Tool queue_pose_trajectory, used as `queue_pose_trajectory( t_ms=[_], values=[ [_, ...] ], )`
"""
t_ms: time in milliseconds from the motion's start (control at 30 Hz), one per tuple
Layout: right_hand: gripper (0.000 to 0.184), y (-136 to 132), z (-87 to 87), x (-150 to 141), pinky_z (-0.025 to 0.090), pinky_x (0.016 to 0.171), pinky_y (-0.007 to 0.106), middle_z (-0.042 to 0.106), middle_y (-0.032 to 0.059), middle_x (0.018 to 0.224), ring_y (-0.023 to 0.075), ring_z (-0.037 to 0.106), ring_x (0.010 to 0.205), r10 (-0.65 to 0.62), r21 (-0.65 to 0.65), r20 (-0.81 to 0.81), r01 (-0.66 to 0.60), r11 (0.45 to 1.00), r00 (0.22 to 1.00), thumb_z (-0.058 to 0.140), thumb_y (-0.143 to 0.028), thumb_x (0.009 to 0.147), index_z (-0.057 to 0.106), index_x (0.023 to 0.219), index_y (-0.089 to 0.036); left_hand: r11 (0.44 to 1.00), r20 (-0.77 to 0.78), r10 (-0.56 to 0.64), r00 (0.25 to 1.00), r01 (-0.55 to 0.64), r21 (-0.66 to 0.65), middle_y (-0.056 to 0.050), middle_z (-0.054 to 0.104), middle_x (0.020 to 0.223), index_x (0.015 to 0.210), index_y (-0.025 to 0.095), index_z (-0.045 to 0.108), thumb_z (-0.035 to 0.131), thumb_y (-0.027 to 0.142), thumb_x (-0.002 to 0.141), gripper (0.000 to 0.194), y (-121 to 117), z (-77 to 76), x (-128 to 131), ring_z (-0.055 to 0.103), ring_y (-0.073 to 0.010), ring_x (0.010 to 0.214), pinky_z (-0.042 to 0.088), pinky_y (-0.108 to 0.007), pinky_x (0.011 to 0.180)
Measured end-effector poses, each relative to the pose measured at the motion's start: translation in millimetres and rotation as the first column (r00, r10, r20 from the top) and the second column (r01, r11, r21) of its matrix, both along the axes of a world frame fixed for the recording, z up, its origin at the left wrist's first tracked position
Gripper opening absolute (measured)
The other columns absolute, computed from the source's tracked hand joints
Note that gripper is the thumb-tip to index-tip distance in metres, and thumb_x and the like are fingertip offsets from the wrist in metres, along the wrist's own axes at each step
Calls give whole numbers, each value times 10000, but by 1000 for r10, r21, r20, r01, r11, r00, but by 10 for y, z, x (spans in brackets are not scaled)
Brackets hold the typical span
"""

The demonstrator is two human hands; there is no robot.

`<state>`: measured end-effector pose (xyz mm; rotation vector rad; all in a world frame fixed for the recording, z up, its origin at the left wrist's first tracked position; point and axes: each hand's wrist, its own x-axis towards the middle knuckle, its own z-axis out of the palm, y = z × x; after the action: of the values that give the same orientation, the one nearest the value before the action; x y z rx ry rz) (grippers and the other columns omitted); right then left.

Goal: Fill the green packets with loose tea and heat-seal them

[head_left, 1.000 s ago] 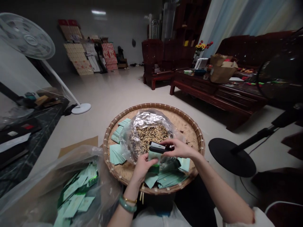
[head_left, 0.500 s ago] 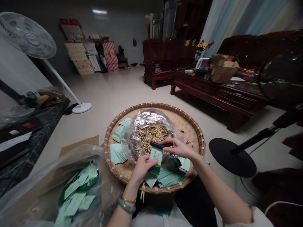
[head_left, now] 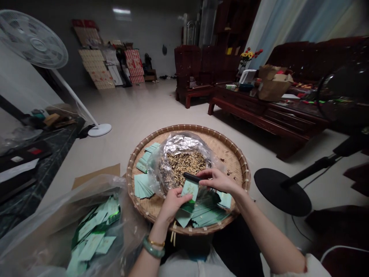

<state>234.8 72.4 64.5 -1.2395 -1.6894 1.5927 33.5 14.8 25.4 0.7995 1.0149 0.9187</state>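
Note:
My left hand (head_left: 173, 206) pinches the lower part of a pale green paper sachet (head_left: 190, 190) over a round woven bamboo tray (head_left: 187, 126). My right hand (head_left: 217, 181) grips a small black stapler (head_left: 191, 177) at the sachet's top edge. Behind both hands, a foil-lined plastic bag (head_left: 180, 142) stands open on the tray, filled with a brown and tan dried grain mix (head_left: 186, 165). Loose stacks of pale green sachets lie on the tray at the left (head_left: 143, 186) and near the front (head_left: 209, 212).
A clear plastic bag (head_left: 95, 234) of green sachets sits at the lower left on cardboard. A dark counter runs along the left. A black fan base (head_left: 282, 196) stands to the right, with a wooden table holding a cardboard box (head_left: 273, 86) behind it.
The black stapler has moved from a low, tilted position on the sachet up to its top edge, leaving more of the sachet showing. The view has shifted slightly.

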Motion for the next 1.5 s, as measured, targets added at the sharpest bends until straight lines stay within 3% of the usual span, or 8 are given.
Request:
queue_pose_trajectory(
  t_ms=[733,833,900,1033,1167,1267,1367,1500],
  values=[
    [430,131,-211,49,442,521,228,644,9,697,103,541,550,-125,-69,-126,117,991,984,743,-382,639,664,978,-129,997,-81,-1,997,-5,-72,-68,708,692,788,92,714,787,346,591,330,-10,-69,-188,632,-114,562,506,-173,496],
    [444,194,-235,104,475,567,255,677,47,788,137,592,614,-162,27,-79,164,986,984,698,-409,691,652,1038,-136,996,-90,58,994,-64,-69,-56,691,658,763,89,710,797,327,580,313,-9,-86,-227,608,-93,530,510,-167,494],
    [434,262,-288,138,500,655,295,690,80,895,182,631,726,-242,197,15,234,952,970,685,-398,704,651,1052,-142,993,-93,91,992,-97,-67,-52,686,659,772,91,709,800,325,578,317,-3,-89,-251,599,-86,522,511,-167,495],
    [425,347,-400,135,460,854,405,668,140,1044,282,611,959,-455,559,212,275,783,865,691,-341,689,647,1059,-137,994,-98,96,991,-100,-42,-61,685,684,789,91,707,795,342,583,336,1,-76,-272,600,-92,542,512,-179,510],
    [333,264,-348,-43,442,851,388,668,130,1034,263,598,962,-506,679,180,266,684,844,513,-395,837,643,1032,-158,998,-110,63,992,-66,-25,-63,682,679,779,89,708,787,367,581,350,-24,-34,-224,592,-96,532,500,-189,507],
    [357,165,-257,-238,445,703,283,683,64,861,190,608,780,-369,638,149,196,745,917,404,-429,896,658,898,-178,1000,-151,-1,988,0,-8,-70,690,691,764,85,712,770,385,592,350,-53,12,-170,599,-104,543,493,-192,512],
    [410,119,-239,-379,328,505,226,537,-8,536,126,482,528,-290,595,171,136,792,942,476,-462,848,571,583,-164,999,-167,-36,985,39,19,-65,687,661,751,83,712,760,407,595,363,-80,49,-149,601,-112,548,484,-191,512],
    [441,112,-304,-431,237,475,220,389,-38,477,92,358,484,-301,627,107,171,760,948,506,-460,819,446,496,-166,999,-154,-46,987,48,11,-49,675,616,714,88,699,766,423,576,369,-109,59,-172,605,-121,544,479,-198,509]
  ],
)
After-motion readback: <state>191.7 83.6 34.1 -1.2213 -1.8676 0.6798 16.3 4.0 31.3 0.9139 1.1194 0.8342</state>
